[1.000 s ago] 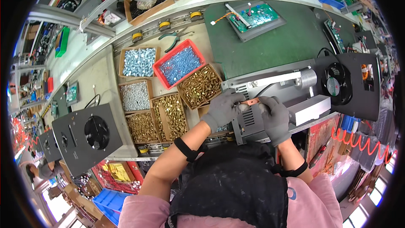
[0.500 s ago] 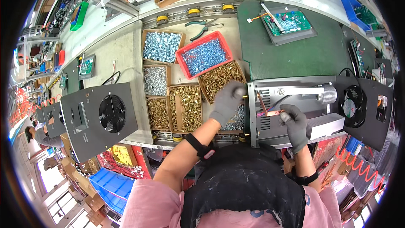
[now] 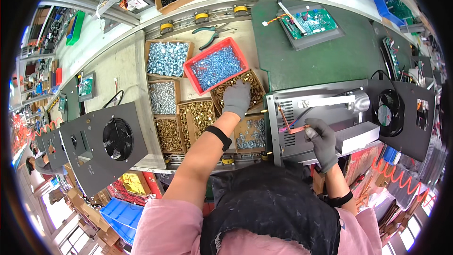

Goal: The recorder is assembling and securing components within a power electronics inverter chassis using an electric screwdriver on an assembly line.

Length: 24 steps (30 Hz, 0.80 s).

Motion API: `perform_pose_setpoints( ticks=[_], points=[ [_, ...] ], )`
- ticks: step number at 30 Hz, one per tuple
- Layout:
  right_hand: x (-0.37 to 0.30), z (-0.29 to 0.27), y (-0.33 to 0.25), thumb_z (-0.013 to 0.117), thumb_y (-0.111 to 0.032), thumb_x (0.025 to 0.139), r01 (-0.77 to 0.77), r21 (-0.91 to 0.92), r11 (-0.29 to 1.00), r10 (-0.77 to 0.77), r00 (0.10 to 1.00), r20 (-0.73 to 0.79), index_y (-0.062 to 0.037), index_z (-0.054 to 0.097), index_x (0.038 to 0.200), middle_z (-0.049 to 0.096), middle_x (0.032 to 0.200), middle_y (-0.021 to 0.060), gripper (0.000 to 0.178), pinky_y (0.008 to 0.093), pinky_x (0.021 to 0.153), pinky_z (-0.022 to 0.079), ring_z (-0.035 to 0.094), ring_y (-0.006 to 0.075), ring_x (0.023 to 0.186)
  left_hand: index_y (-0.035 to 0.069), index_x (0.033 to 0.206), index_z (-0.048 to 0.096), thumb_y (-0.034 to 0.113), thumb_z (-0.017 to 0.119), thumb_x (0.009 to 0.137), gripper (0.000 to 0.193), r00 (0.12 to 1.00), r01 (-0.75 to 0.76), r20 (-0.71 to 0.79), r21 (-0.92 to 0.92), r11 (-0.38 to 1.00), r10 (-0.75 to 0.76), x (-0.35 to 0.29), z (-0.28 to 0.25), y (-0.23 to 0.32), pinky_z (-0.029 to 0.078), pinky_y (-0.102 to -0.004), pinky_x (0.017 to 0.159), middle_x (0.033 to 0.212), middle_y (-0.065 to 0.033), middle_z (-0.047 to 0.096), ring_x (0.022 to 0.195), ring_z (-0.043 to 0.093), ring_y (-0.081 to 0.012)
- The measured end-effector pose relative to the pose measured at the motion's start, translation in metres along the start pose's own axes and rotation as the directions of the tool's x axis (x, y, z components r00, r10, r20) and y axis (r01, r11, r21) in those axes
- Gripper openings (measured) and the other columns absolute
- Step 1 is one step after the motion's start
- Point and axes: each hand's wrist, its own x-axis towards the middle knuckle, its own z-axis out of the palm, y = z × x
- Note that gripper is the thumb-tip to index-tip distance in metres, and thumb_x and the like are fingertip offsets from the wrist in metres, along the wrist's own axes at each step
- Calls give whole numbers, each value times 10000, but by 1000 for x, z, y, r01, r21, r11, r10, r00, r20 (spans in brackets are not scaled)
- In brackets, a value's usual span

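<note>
While the grey-gloved right hand (image 3: 322, 142) pinches a small copper strip (image 3: 298, 129) against the grey metal chassis (image 3: 316, 108), steadying it, the left hand (image 3: 237, 97), left of the chassis, dips curled fingers into the cardboard box of brass screws (image 3: 257, 87).

A red tray (image 3: 216, 67) of silver screws is sitting beside pliers (image 3: 211, 34), a green circuit board (image 3: 310, 22) is lying on the counter (image 3: 330, 61), and a black fan panel (image 3: 104, 145) is resting at left.
</note>
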Motion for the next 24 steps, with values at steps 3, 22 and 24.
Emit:
perform_pose_setpoints(
  ticks=[3,22,24],
  points=[
    [0,-1,-2,565,-30,852,-18,-16,1000,18,1000,16,14,597,1043,568,735,12,198,211,565,425,490,59,619,91,966,592,143,522,831,161,996,59,-66,-36,998,-61,-10,-3,2,504,-429,705,938,-135,576,854,627,-300],
    [1,4,-12,578,-47,845,1,24,1000,-5,988,155,23,603,1002,561,733,-2,174,211,585,423,488,52,653,106,854,644,296,658,750,217,701,-638,-642,-371,675,310,-112,-59,90,444,-366,640,793,-66,533,705,564,-245],
    [2,2,-8,572,-42,842,4,45,999,-11,988,152,23,603,1006,573,749,9,179,214,599,433,496,57,666,140,842,639,273,662,728,177,712,-612,-625,-328,720,320,-115,-58,97,419,-361,685,810,-49,537,759,557,-229]
  ],
)
